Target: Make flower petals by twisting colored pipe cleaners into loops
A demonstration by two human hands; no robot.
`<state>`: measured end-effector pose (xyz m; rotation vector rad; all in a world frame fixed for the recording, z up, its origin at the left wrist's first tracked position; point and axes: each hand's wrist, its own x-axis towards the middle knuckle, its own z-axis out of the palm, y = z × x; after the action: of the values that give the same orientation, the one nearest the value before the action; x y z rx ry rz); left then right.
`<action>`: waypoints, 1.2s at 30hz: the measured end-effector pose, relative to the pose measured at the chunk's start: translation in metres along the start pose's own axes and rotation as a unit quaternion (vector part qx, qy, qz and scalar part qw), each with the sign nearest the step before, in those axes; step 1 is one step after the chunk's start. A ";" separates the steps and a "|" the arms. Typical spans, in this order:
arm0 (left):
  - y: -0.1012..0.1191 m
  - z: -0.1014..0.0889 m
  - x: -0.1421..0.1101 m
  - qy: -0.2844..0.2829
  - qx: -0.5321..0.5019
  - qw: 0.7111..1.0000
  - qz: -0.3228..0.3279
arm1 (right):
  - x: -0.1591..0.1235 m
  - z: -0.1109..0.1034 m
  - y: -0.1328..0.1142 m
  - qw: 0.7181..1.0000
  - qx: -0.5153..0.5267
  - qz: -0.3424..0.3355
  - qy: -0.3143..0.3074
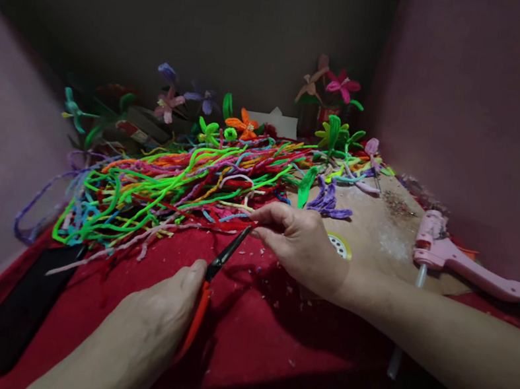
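Observation:
My left hand (164, 305) is closed around the orange-red handles of scissors (228, 254). Their dark blades point up and to the right, with the tips close to my right fingertips. My right hand (304, 246) pinches what appears to be a red pipe cleaner (237, 225) between thumb and forefinger; the part inside the fingers is hidden. Just beyond both hands lies a large tangled pile of coloured pipe cleaners (182, 181), mostly green, red, orange and pink. Behind my right hand are a purple pipe-cleaner petal piece (329, 199) and a green leaf (306, 186).
A pink glue gun (469, 261) with a clear glue stick lies at right on a brown board (374, 231). A yellow-rimmed round item (339, 245) is partly behind my wrist. Pipe-cleaner flowers (243, 124) stand at the back. A black flat object (20, 313) lies on the red cloth (254, 368).

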<state>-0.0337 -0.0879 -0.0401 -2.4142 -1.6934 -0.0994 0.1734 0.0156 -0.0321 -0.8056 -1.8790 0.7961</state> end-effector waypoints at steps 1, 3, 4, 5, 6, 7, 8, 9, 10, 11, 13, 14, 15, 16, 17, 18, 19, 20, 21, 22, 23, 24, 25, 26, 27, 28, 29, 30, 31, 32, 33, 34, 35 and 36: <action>0.000 -0.001 0.001 0.007 0.015 1.000 0.012 | 0.000 0.000 0.000 1.000 0.011 0.014 -0.006; -0.001 -0.002 0.002 0.020 0.047 0.998 0.038 | 0.002 0.001 0.001 0.998 0.035 0.040 -0.012; -0.001 -0.004 0.003 0.026 0.054 0.997 0.049 | 0.002 0.001 0.001 0.997 0.049 0.054 -0.013; -0.002 -0.005 0.003 0.030 0.053 0.996 0.057 | 0.003 0.002 0.001 0.996 0.061 0.067 -0.012; -0.002 -0.006 0.003 0.034 0.049 0.996 0.064 | 0.003 0.002 0.001 0.994 0.074 0.082 -0.011; -0.002 -0.007 0.004 0.036 0.044 0.996 0.070 | 0.004 0.003 0.001 0.991 0.088 0.097 -0.012; -0.002 -0.008 0.004 0.036 0.040 0.996 0.072 | 0.004 0.003 0.000 0.988 0.102 0.114 -0.018; -0.002 -0.009 0.004 0.034 0.039 0.996 0.070 | 0.005 0.003 0.000 0.984 0.119 0.132 -0.026; -0.001 -0.009 0.004 0.029 0.042 0.997 0.066 | 0.006 0.002 -0.001 0.978 0.137 0.152 -0.035; 0.000 -0.010 0.003 0.024 0.048 0.997 0.060 | 0.006 0.002 -0.002 0.971 0.158 0.174 -0.044; 0.001 -0.010 0.003 0.017 0.069 0.996 0.048 | 0.008 0.001 -0.004 0.953 0.204 0.215 -0.058; 0.001 -0.010 0.002 0.016 0.080 0.996 0.044 | 0.008 0.000 -0.005 0.944 0.226 0.232 -0.063; 0.001 -0.009 0.002 0.014 0.089 0.995 0.041 | 0.009 -0.001 -0.006 0.935 0.244 0.247 -0.068; 0.001 -0.009 0.001 0.009 0.095 0.995 0.040 | 0.010 -0.001 -0.006 0.928 0.258 0.258 -0.073; 0.000 -0.009 0.000 0.001 0.096 0.995 0.039 | 0.010 -0.001 -0.007 0.922 0.269 0.268 -0.080; -0.001 -0.010 0.000 -0.009 0.096 0.995 0.039 | 0.010 -0.001 -0.007 0.917 0.277 0.276 -0.086; -0.002 -0.010 -0.001 -0.019 0.096 0.994 0.039 | 0.011 -0.002 -0.007 0.912 0.283 0.283 -0.092; -0.003 -0.011 -0.002 -0.030 0.097 0.994 0.038 | 0.011 -0.002 -0.008 0.907 0.290 0.289 -0.096; -0.004 -0.012 -0.003 -0.040 0.101 0.993 0.038 | 0.011 -0.002 -0.008 0.903 0.297 0.294 -0.101; -0.005 -0.013 -0.003 -0.050 0.107 0.992 0.037 | 0.012 -0.002 -0.008 0.899 0.302 0.298 -0.104; -0.005 -0.015 -0.004 -0.059 0.115 0.991 0.037 | 0.012 -0.002 -0.009 0.896 0.307 0.302 -0.108; -0.006 -0.016 -0.004 -0.066 0.122 0.990 0.040 | 0.012 -0.003 -0.008 0.893 0.310 0.306 -0.113; -0.007 -0.017 -0.005 -0.070 0.130 0.988 0.043 | 0.012 -0.003 -0.008 0.891 0.312 0.308 -0.119; -0.007 -0.018 -0.005 -0.072 0.139 0.987 0.045 | 0.012 -0.003 -0.008 0.889 0.313 0.309 -0.124; -0.007 -0.019 -0.006 -0.074 0.148 0.985 0.044 | 0.012 -0.003 -0.007 0.888 0.314 0.309 -0.129; -0.006 -0.020 -0.007 -0.075 0.158 0.984 0.043 | 0.012 -0.003 -0.006 0.888 0.314 0.308 -0.134; -0.006 -0.021 -0.007 -0.078 0.168 0.982 0.041 | 0.012 -0.003 -0.006 0.888 0.314 0.306 -0.138; -0.005 -0.022 -0.008 -0.080 0.179 0.980 0.039 | 0.012 -0.003 -0.006 0.889 0.313 0.304 -0.141; -0.004 -0.023 -0.008 -0.082 0.190 0.978 0.040 | 0.012 -0.003 -0.006 0.889 0.313 0.302 -0.144; -0.003 -0.024 -0.008 -0.085 0.200 0.975 0.042 | 0.012 -0.003 -0.005 0.888 0.315 0.302 -0.149; -0.002 -0.025 -0.008 -0.085 0.211 0.973 0.043 | 0.012 -0.004 -0.005 0.886 0.317 0.302 -0.154; -0.001 -0.025 -0.008 -0.087 0.220 0.971 0.042 | 0.012 -0.004 -0.005 0.884 0.319 0.303 -0.160; -0.001 -0.026 -0.008 -0.087 0.227 0.969 0.039 | 0.012 -0.004 -0.005 0.881 0.322 0.304 -0.165; 0.000 -0.026 -0.008 -0.086 0.229 0.969 0.035 | 0.012 -0.003 -0.004 0.880 0.323 0.305 -0.170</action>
<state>-0.0352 -0.1002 -0.0164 -2.1737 -1.4867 0.4724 0.1711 0.0236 -0.0217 -0.8509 -1.4585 1.9448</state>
